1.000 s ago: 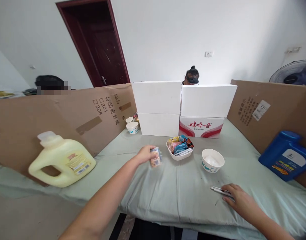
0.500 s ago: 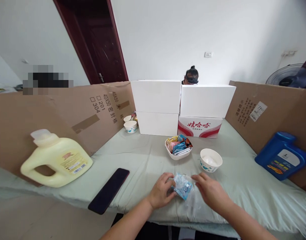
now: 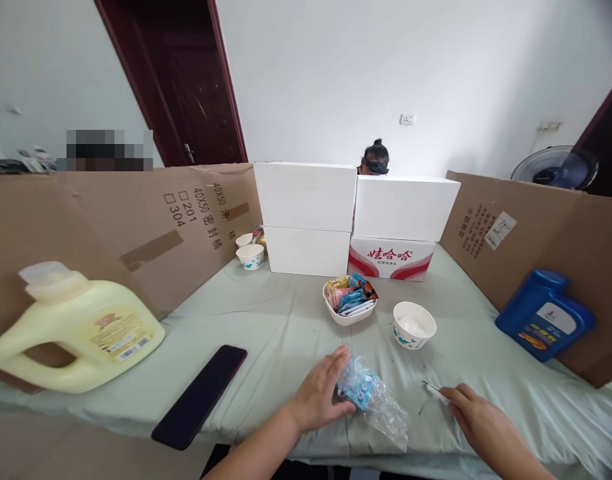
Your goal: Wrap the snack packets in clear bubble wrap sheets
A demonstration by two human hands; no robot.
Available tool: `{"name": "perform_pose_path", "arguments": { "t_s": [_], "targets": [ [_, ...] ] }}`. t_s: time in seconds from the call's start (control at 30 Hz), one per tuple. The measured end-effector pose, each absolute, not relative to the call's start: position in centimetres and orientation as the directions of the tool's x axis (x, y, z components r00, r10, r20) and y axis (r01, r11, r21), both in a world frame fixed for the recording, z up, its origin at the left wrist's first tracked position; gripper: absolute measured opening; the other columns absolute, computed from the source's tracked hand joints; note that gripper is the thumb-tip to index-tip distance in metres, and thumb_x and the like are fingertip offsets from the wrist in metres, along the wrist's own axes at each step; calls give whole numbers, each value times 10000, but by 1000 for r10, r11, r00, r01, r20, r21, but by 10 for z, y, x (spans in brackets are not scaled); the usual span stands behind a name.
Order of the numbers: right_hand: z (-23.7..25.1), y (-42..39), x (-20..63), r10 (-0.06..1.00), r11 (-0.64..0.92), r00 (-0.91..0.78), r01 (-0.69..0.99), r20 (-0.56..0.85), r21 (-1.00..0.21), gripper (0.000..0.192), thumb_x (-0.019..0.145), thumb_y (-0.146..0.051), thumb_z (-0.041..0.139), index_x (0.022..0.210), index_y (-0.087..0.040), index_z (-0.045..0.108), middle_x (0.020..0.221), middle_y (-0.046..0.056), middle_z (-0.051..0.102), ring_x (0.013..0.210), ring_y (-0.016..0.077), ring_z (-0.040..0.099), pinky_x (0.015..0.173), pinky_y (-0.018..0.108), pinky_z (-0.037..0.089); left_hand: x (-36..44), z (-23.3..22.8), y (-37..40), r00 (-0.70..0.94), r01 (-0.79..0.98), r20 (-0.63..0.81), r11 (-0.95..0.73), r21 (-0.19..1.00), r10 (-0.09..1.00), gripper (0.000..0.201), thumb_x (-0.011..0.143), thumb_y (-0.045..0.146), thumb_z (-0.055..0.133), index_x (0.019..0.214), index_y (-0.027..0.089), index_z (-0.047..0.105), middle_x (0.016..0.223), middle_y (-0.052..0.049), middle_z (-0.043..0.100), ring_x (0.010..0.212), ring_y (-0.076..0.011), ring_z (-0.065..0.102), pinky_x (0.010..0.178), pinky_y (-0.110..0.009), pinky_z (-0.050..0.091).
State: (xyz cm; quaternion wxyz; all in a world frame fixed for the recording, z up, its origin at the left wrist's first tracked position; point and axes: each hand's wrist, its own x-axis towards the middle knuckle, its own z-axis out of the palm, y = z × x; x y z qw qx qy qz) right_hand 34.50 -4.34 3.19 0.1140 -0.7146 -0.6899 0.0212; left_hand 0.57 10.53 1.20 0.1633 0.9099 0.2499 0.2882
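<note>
My L hand (image 3: 320, 393), half open w/ thumb & fingers spread, touched the blue pkt (image 3: 362, 389) in crinkly clear plastic (image 3: 393, 423), nearer me than the snack bowl (image 3: 350, 321). My R hand (image 3: 479, 417), fingers bunched, pinched a slim whitish tool (image 3: 437, 392), nearer me & right of said bowl.

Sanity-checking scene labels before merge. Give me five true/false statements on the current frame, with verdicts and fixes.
1. The left hand is at the blue packet with clear plastic about it. True.
2. Both hands are on that packet. False: the right hand is apart from it and holds a slim light-coloured tool.
3. The dark phone lies to the left of the left hand. True.
4. The blue bottle is beside the yellow jug. False: the blue bottle is by the right cardboard panel, across the table from the yellow jug.
5. The bowl of wrapped items is tipped over. False: it stands upright.
</note>
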Motion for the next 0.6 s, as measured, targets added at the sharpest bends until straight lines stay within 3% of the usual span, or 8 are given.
{"name": "perform_pose_path", "arguments": {
  "t_s": [0.07,0.1,0.23,0.33,0.4,0.47,0.6],
  "targets": [
    [27,-38,347,978,-27,59,987,202,-158,301,903,-290,403,1001,-271,687,932,70,690,869,256,669,763,383,505,14,19,101,723,415,344,-775,477,599,925,709,417,765,1467,233,268,1377,-160,492,1219,-333,509,1017,-504,426],
    [27,-34,340,964,-9,54,986,262,-168,279,900,-309,432,993,-262,690,964,81,694,933,272,652,817,415,498,17,23,98,720,447,293,-743,498,629,877,711,413,760,1449,235,320,1318,-146,537,1165,-324,547,985,-486,452],
    [38,-21,280,915,169,-22,928,404,-332,328,912,-404,487,1168,-252,624,1184,103,641,1118,260,583,955,425,469,26,34,87,640,471,231,-612,635,733,307,830,317,597,1114,214,650,1076,-89,631,949,-242,631,854,-359,501],
    [43,-11,242,933,289,-158,864,324,-412,493,839,-407,600,1309,-272,534,1341,93,554,1234,264,517,1015,423,441,21,30,90,529,383,250,-491,783,811,218,878,301,490,904,192,677,904,-58,674,835,-201,632,759,-294,483],
    [39,-5,233,955,273,-173,835,242,-477,465,837,-365,588,1289,-260,553,1310,95,579,1186,256,559,984,402,466,12,24,98,428,329,205,-363,872,880,191,841,332,526,853,184,645,796,-31,668,732,-181,611,677,-268,462],
    [33,-1,234,972,224,-142,807,189,-547,311,896,-321,472,1151,-241,632,1144,87,668,1036,230,642,888,367,510,-2,19,106,311,268,146,-234,934,939,184,764,359,602,819,183,605,719,4,628,658,-158,574,625,-246,437],
    [29,3,246,970,182,-38,770,242,-612,312,938,-328,370,959,-240,668,955,67,714,889,214,678,800,342,521,-31,21,114,211,194,72,-113,974,975,302,624,387,728,796,179,590,664,42,554,616,-130,520,601,-227,406]
  ]
}}
